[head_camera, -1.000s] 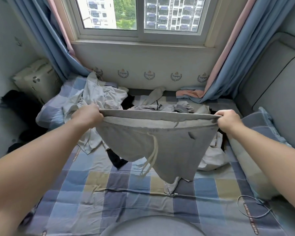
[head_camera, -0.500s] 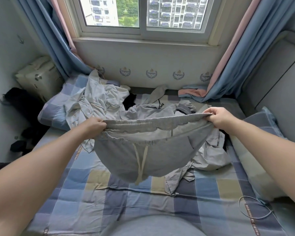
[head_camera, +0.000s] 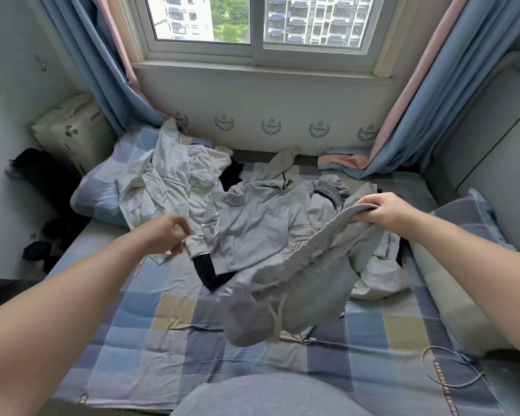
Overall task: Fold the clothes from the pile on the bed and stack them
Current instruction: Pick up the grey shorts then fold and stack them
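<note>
Grey drawstring shorts point(head_camera: 285, 295) hang by one end of their waistband from my right hand point(head_camera: 381, 210), which is shut on the band. Their lower part sags onto the checked bed sheet point(head_camera: 138, 340), white drawstring dangling. My left hand point(head_camera: 167, 234) is blurred, holds nothing, fingers loosely curled, and hovers left of the pile. The pile lies behind: a grey hoodie point(head_camera: 258, 223) in the middle, pale crumpled garments point(head_camera: 168, 178) at the back left, a black piece point(head_camera: 207, 273) poking out under the hoodie, and a light garment point(head_camera: 378, 277) on the right.
Checked pillows lie at the back left point(head_camera: 99, 190) and along the right point(head_camera: 463, 223). A thin cable loop point(head_camera: 451, 370) rests on the sheet at front right. Dark items point(head_camera: 42, 175) and a pale box point(head_camera: 69, 130) sit off the bed on the left. Blue-pink curtains point(head_camera: 432, 109) frame the window.
My left hand has let go of the waistband and pulled left. The shorts, stretched flat between both hands before, now droop from my right hand alone onto the sheet.
</note>
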Demonstrator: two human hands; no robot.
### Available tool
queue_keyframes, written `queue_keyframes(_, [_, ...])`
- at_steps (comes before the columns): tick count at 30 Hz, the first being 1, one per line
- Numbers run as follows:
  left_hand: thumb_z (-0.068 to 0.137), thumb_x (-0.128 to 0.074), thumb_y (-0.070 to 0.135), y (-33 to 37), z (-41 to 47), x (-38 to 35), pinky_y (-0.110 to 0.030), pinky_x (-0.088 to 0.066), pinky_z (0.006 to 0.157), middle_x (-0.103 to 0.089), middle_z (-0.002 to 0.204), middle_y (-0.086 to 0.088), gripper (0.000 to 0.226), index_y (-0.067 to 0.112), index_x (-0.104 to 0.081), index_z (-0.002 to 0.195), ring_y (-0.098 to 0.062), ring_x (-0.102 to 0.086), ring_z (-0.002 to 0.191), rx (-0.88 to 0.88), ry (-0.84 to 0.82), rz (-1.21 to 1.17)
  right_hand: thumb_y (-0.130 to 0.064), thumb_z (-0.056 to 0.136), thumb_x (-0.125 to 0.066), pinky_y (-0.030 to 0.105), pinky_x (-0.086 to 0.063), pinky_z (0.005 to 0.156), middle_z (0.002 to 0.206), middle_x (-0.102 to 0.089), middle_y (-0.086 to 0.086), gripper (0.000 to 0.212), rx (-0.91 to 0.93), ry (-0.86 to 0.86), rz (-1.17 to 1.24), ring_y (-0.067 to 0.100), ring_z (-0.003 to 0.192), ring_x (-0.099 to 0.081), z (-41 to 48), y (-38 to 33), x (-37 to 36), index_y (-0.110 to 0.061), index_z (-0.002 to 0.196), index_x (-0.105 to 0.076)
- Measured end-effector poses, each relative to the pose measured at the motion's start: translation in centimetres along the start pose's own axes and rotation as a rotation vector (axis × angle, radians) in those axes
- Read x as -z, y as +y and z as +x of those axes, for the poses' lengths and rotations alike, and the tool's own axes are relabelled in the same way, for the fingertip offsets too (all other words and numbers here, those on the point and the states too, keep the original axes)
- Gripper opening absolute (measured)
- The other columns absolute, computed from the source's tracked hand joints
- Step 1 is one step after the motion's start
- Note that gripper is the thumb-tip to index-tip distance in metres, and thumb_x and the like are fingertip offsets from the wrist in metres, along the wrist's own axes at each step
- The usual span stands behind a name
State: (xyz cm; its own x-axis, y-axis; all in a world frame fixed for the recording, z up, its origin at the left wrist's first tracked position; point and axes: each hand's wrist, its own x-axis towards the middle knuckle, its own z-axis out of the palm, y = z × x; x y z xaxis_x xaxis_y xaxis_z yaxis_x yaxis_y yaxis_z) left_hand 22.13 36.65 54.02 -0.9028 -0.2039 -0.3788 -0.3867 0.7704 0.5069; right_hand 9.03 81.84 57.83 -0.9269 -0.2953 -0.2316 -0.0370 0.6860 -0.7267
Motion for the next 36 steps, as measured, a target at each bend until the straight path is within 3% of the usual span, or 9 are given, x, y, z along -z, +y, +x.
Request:
queue_keyframes(2, [0.097,-0.063,0.022,1.6,-0.2,-0.3,-0.027,-0.049,0.059,-0.076,0.078,-0.002,0.002,0.022,-0.065,0.099,-0.017,-0.069,0.069,-0.063,-0.036,-0.073,-0.013,0.088,-0.076,0.034,-0.049,0.080,0.089,-0.075,0.004,0.007,0.033,-0.049,-0.010,0.015,0.084,-0.064,-0.1,-1.1,-0.5,-0.019,0.091,-0.078])
queue_keyframes(8, [0.083,-0.076,0.050,9.7,-1.1,-4.7,-0.032,-0.053,0.098,-0.069,0.115,0.013,0.045,0.029,-0.064,0.121,-0.005,-0.066,0.104,-0.299,-0.224,-0.150,-0.026,0.093,-0.071,0.022,-0.036,0.055,0.074,-0.064,0.011,0.013,0.165,-0.165,-0.068,0.009,0.062,-0.048,-0.8,-5.5,-3.1,-0.015,0.094,-0.078])
queue_keyframes(10, [0.082,-0.077,0.049,12.2,-1.9,-6.1,-0.031,-0.050,0.101,-0.063,0.126,0.013,0.058,0.030,-0.057,0.133,-0.006,-0.063,0.111,-0.350,-0.266,-0.190,-0.032,0.090,-0.073,0.026,-0.040,0.065,0.083,-0.071,0.016,0.010,0.199,-0.182,-0.032,0.013,0.068,-0.053,-0.8,-6.5,-3.3,-0.024,0.092,-0.079])
queue_keyframes(13, [0.085,-0.078,0.042,15.0,-2.3,-7.4,-0.028,-0.051,0.097,-0.063,0.130,0.010,0.055,0.028,-0.057,0.133,-0.011,-0.062,0.114,-0.437,-0.258,-0.265,-0.045,0.078,-0.075,0.040,-0.041,0.077,0.100,-0.071,0.024,0.023,0.255,-0.208,0.053,0.023,0.081,-0.055,-1.6,-8.1,-3.1,-0.027,0.092,-0.079])
queue_keyframes(19, [0.087,-0.067,0.012,16.4,-1.5,-8.2,-0.028,-0.052,0.060,-0.066,0.078,-0.001,0.010,0.017,-0.061,0.082,-0.018,-0.063,0.069,-0.565,0.023,-0.272,-0.009,0.090,-0.073,0.034,-0.049,0.083,0.100,-0.073,0.019,0.010,0.313,-0.170,0.118,0.016,0.085,-0.062,-2.5,-9.9,-1.0,-0.017,0.092,-0.079])
queue_keyframes(25, [0.083,-0.055,0.006,9.4,0.8,-4.8,-0.037,-0.050,0.064,-0.055,0.075,-0.001,0.021,0.022,-0.047,0.073,-0.029,-0.058,0.075,-0.306,0.224,0.219,-0.006,0.088,-0.071,0.022,-0.044,0.060,0.080,-0.069,0.005,0.015,0.205,-0.009,-0.393,0.016,0.073,-0.058,-1.2,-6.9,2.3,-0.021,0.087,-0.074])
queue_keyframes(30, [0.087,-0.058,0.009,3.1,1.0,-1.3,-0.031,-0.042,0.071,-0.065,0.097,-0.010,0.014,0.022,-0.062,0.087,-0.028,-0.057,0.089,0.026,0.140,0.296,0.004,0.082,-0.054,0.030,-0.040,0.074,0.094,-0.059,0.005,0.030,0.062,0.184,-0.590,0.025,0.088,-0.055,0.1,-3.4,3.6,-0.022,0.085,-0.068])
queue_keyframes(33, [0.091,-0.055,0.006,-0.2,0.7,0.0,-0.028,-0.045,0.061,-0.067,0.091,-0.015,0.014,0.012,-0.067,0.094,-0.029,-0.061,0.077,0.202,0.095,0.115,0.003,0.082,-0.054,0.030,-0.041,0.071,0.089,-0.065,0.009,0.028,-0.071,0.300,-0.460,0.028,0.084,-0.056,0.4,-1.3,3.9,-0.020,0.085,-0.071])
queue_keyframes(36, [0.099,-0.046,0.003,-1.1,0.2,0.0,-0.025,-0.051,0.051,-0.066,0.086,-0.014,0.017,0.010,-0.062,0.098,-0.024,-0.065,0.069,0.335,0.033,-0.230,-0.001,0.091,-0.045,0.028,-0.042,0.062,0.083,-0.063,0.011,0.031,-0.250,0.350,-0.027,0.027,0.068,-0.055,0.5,-0.5,2.6,-0.015,0.095,-0.072])
